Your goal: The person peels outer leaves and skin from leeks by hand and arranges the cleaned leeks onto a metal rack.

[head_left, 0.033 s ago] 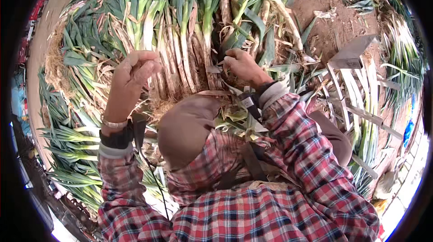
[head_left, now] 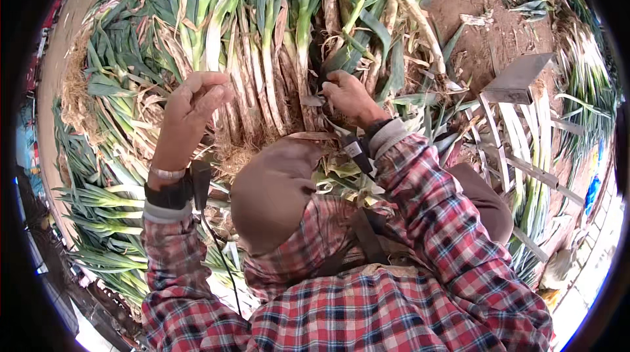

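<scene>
Your left hand [head_left: 191, 106] loosely cupped, empty, slender papery-skinned leeks [head_left: 267, 66] between it and your curled right hand [head_left: 351, 97], whose hold I cannot tell, wiry tangled roots [head_left: 233, 157] nearer you.

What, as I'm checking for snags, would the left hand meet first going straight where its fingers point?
Probably the pale leek stalks just right of the left hand, though the depth between them is unclear.

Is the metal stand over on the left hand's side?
No, the metal stand sits on the person's right, beyond the right hand.
</scene>
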`<state>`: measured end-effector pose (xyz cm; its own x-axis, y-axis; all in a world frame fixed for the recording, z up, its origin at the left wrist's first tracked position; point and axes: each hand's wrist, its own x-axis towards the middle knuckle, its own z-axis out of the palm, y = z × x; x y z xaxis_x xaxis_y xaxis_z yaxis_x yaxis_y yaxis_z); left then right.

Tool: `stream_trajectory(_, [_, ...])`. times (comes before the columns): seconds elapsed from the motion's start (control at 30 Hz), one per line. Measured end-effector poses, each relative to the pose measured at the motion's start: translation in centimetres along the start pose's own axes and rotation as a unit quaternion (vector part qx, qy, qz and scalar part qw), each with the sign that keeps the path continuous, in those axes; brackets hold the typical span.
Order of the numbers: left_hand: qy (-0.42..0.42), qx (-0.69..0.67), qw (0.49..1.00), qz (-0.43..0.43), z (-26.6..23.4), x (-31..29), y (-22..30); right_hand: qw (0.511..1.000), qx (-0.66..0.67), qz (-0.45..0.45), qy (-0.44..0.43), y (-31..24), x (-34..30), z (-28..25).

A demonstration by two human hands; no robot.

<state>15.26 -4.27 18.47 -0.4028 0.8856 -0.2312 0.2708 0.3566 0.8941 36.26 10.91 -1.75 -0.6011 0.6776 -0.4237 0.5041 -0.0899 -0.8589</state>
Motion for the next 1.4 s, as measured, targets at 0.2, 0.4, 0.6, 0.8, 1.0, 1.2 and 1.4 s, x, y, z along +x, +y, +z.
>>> stream_trajectory(0.2, [-0.061, -0.064, 0.986, -0.144, 5.8, 7.2, -12.1, 0.995, -0.064, 0.065, 0.033, -1.3, 6.9, 5.7])
stream_trajectory(0.4, [-0.215, 0.553, 0.780, 0.198, 8.3, 10.9, -18.4, 0.987, 0.152, 0.000, 0.053, 3.2, 4.8, 3.5])
stream_trajectory(0.6, [-0.152, 0.600, 0.746, 0.247, 1.9, 10.9, -18.3, 0.957, 0.264, 0.123, 0.002, -0.3, 4.2, -1.4])
stream_trajectory(0.8, [-0.083, 0.642, 0.741, 0.179, 0.2, 10.8, -18.4, 0.995, 0.002, -0.003, 0.099, 0.6, 8.5, 6.6])
stream_trajectory(1.0, [-0.102, 0.520, 0.831, 0.166, 5.8, 13.9, -17.5, 0.971, -0.097, -0.119, 0.186, -3.1, 7.2, 9.4])
stream_trajectory(1.2, [-0.032, 0.292, 0.954, 0.066, 6.9, 16.6, -19.4, 0.978, -0.199, -0.007, 0.062, -1.6, 10.8, 8.0])
stream_trajectory(1.4, [0.052, -0.286, 0.936, -0.198, 8.0, 18.2, -16.7, 0.992, -0.113, -0.063, -0.005, -6.9, 2.0, -0.9])
